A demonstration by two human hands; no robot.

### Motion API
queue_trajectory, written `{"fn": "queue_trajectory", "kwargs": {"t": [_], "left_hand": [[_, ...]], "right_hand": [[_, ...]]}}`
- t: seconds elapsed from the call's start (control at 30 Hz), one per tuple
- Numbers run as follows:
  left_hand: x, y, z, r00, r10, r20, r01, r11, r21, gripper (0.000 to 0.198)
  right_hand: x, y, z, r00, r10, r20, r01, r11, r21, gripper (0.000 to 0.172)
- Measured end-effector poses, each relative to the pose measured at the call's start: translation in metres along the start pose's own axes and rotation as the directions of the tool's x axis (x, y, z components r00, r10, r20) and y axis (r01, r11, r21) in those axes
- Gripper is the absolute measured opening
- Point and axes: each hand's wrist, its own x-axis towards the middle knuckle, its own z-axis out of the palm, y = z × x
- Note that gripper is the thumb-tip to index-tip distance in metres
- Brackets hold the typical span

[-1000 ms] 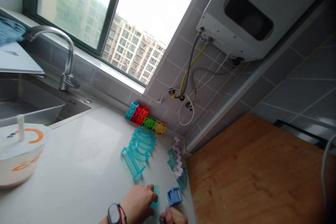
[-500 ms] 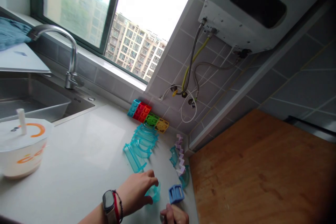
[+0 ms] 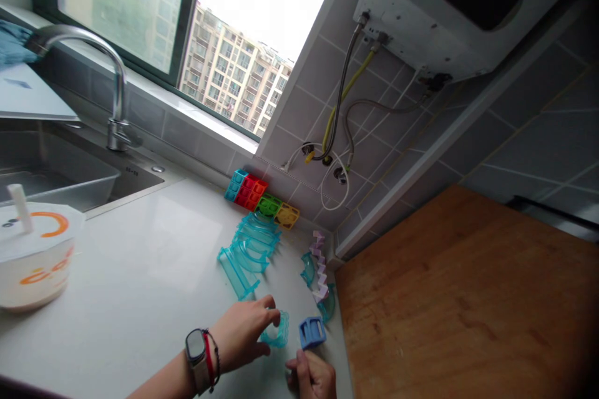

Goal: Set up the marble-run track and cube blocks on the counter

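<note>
pinching the teal curved piece (image 3: pixel 277 331) btw thumb and fingertips, the left hand (image 3: pixel 243 330) had it low over the white counter (image 3: pixel 154 274), just left of the blue block (image 3: pixel 312 331); whether the piece rested on the surface or was lifted off it couldn't be told. the right hand (image 3: pixel 313 377) sat loosely curled at the bottom edge of the view, thumb just under the blue block, w/ no clear hold on anything, and contact couldn't be told. likely risk: the left grip was light and on only 1 rim of a slick clear part, so a twist could've popped it loose. a wide wrist sweep could also have knocked the purple stair piece (image 3: pixel 319 268) and the 2 teal curves beside it, all close by next to the wooden board (image 3: pixel 458 299).
</note>
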Motion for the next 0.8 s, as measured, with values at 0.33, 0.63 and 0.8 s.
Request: {"fn": "queue_trajectory", "kwargs": {"t": [0.33,0.63,0.8], "left_hand": [[0.004,-0.011,-0.012,0.936,0.072,-0.345,-0.155,0.963,-0.221,0.066],[0.005,-0.011,-0.009,0.912,0.114,-0.394,-0.245,0.921,-0.302,0.075],[0.001,-0.004,-0.011,0.927,0.200,-0.317,-0.292,0.915,-0.278,0.045]], "right_hand": [[0.029,-0.046,-0.014,0.968,0.238,0.086,-0.251,0.944,0.216,0.049],[0.047,-0.071,0.007,0.929,0.348,0.129,-0.365,0.797,0.480,0.060],[0.043,-0.065,0.006,0.890,0.425,0.166,-0.448,0.741,0.501,0.053]]}}
